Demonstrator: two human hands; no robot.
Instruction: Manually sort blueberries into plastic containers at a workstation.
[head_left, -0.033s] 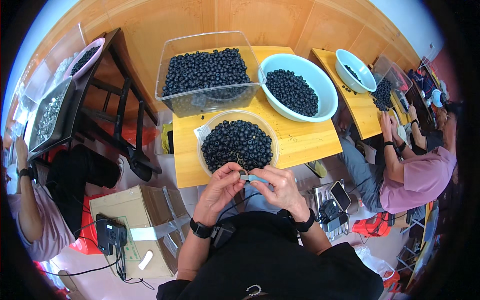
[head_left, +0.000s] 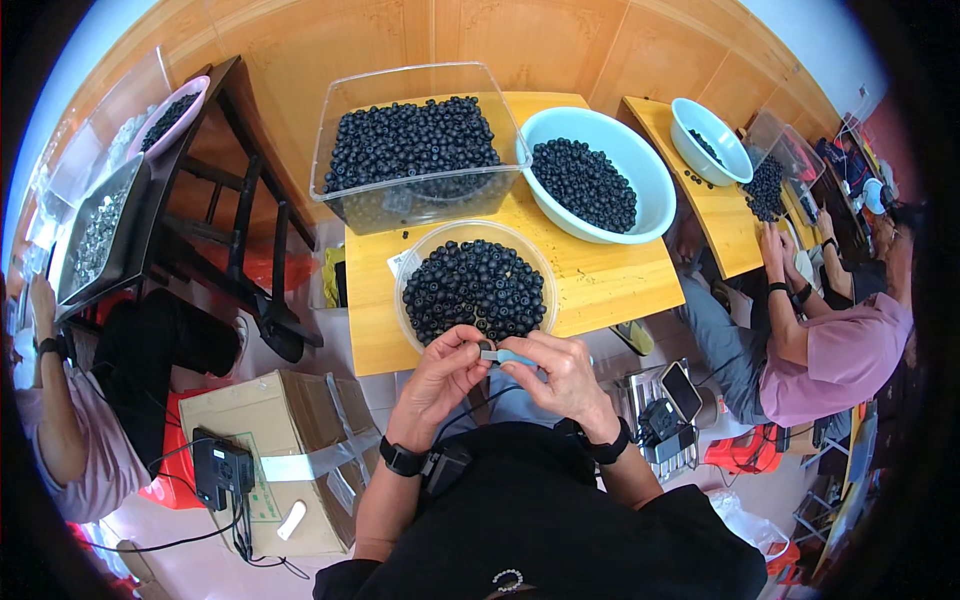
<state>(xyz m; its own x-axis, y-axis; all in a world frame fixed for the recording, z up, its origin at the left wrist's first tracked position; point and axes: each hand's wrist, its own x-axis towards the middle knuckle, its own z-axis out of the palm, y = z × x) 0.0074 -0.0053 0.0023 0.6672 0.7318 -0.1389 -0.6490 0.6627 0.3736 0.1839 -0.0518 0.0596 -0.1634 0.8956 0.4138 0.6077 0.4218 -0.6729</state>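
Head view, left hand point(head_left: 450, 372): thumb and fingertips pinched around a small dark piece point(head_left: 486, 346), mostly hidden by the fingers.
Right hand point(head_left: 565, 375): grasping a pale blue tool point(head_left: 519, 358) between thumb and fingers.
Tool's long axis: roughly crosswise, from the right fingers toward the left fingertips, silvery end leftward.
Dark piece from right hand: just to its left, by the tool's end; contact cannot be told.
Nearer hand to dark piece: left.
Round clear tub point(head_left: 549, 285): just beyond both hands, holding black beads point(head_left: 470, 285).
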